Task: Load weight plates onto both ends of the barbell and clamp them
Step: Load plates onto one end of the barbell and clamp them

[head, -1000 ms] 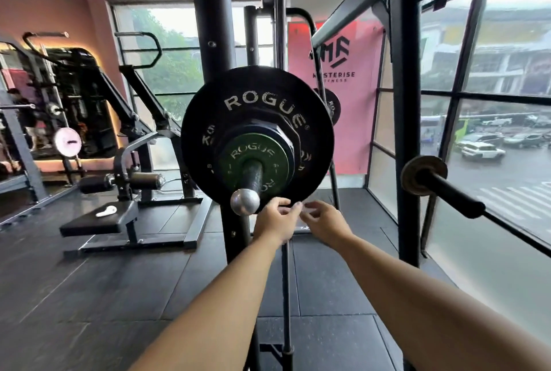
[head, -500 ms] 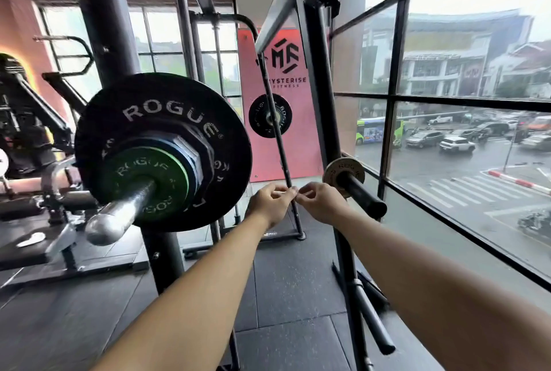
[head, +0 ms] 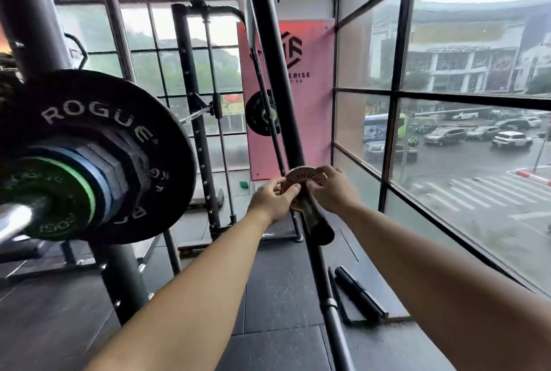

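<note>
Head camera: A person's left hand [head: 272, 199] and right hand [head: 334, 188] both gripped a small tan plate [head: 304, 177] marked ROGUE, which sat on a dark storage peg [head: 320, 226] jutting toward the camera from a black rack upright [head: 278, 96]. The left fingers curled round the plate's left edge with the thumb laid on its face; the right fingers and thumb pinched its right edge. Whether the plate touched the upright behind it could not be told.

Well apart to the left, the barbell sleeve [head: 13, 220] pointed at the camera, its silver end cut off by the frame edge. It carried a large black plate [head: 167, 132] lettered ROGUE, a smaller black plate [head: 131, 159] in front of that, then a blue plate [head: 100, 180] and a green plate [head: 56, 188] nearest the sleeve's end, all pressed close together.

Behind the hands hung a pink banner [head: 316, 120], and another black plate [head: 260, 114] sat near the upright further back. Dark loose bars [head: 359, 294] lay on the black rubber floor [head: 277, 293] beside a tall window [head: 398, 72] overlooking a wet street with cars.
</note>
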